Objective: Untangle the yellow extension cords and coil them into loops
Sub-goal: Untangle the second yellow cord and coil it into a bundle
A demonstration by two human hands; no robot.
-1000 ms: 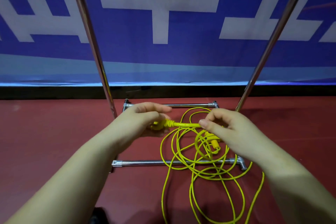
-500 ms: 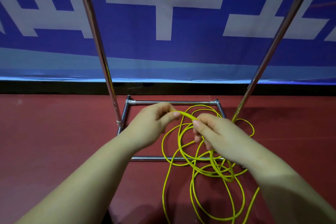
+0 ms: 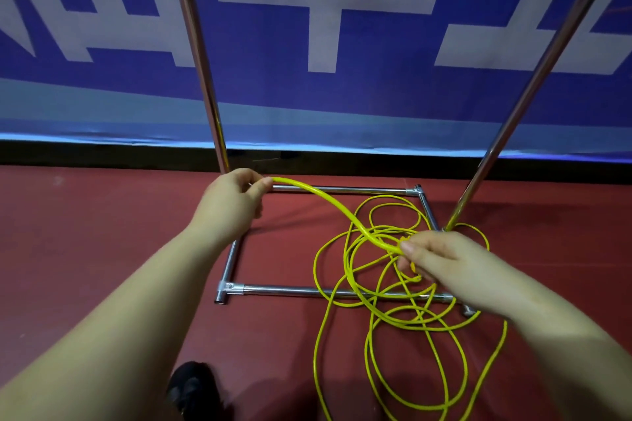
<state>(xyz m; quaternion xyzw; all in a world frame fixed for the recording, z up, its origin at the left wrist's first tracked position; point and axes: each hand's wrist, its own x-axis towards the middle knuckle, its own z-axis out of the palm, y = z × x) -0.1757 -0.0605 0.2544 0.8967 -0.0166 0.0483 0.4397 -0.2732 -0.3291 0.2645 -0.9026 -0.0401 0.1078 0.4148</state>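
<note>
Left hand (image 3: 229,207) pinches yellow extension cord (image 3: 337,210) end; right hand (image 3: 441,261) pinches same strand lower, spreading first span, likely sizing a loop. Remaining cord tangled on red floor (image 3: 102,232) across chrome rack base (image 3: 307,290).

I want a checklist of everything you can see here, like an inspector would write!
Surface: dark red floor, with a black strip along the wall.
Job's things: yellow cord, one stretch lifted between both hands, the rest in a loose tangle lying over the metal frame's front bar.
Clutter: dark object at the bottom edge, too unclear to name.
Grippers: left hand pinches the cord's upper end; right hand pinches it lower down.
Cables: only the yellow cord; plugs not visible.
Surroundings: metal frame with two slanted poles; blue and white banner behind.
</note>
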